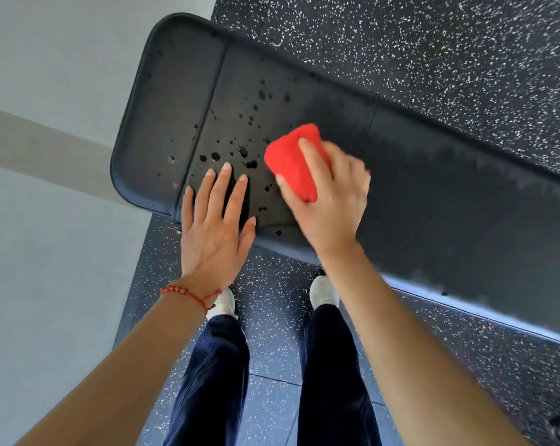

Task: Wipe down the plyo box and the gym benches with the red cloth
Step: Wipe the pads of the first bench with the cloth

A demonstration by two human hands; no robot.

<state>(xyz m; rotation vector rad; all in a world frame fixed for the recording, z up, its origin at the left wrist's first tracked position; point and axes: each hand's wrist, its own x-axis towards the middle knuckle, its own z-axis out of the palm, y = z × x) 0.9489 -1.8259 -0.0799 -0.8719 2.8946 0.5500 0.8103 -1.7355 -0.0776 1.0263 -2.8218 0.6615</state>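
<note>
Red cloth (293, 162) bunched up and held tight in the right hand (328, 201), fingers curled over the top, thumb on the near side. Pressed down on the black bench (433, 175) pad, about in the middle of its width. Left hand (214, 226) flat on the pad near the close edge, fingers straight and spread, holding nothing, just leaning there.

Wet drops (243, 136) dotted over the pad, just left of the cloth and up toward the far edge. Some right beside the left fingertips too. Pad to the right of the cloth looks dull and smeared, likely wiped already, though hard to be sure.

Long way of the bench runs from the rounded end at upper left down to the lower right. Drops sit between the cloth and that rounded end. So probably a push of the cloth to the left, along the long way. Right hand nearer to the drops with the cloth; left hand lies in the path and may need to lift.

Speckled floor (433, 43) all around the bench, white shoes (323, 291) below.
</note>
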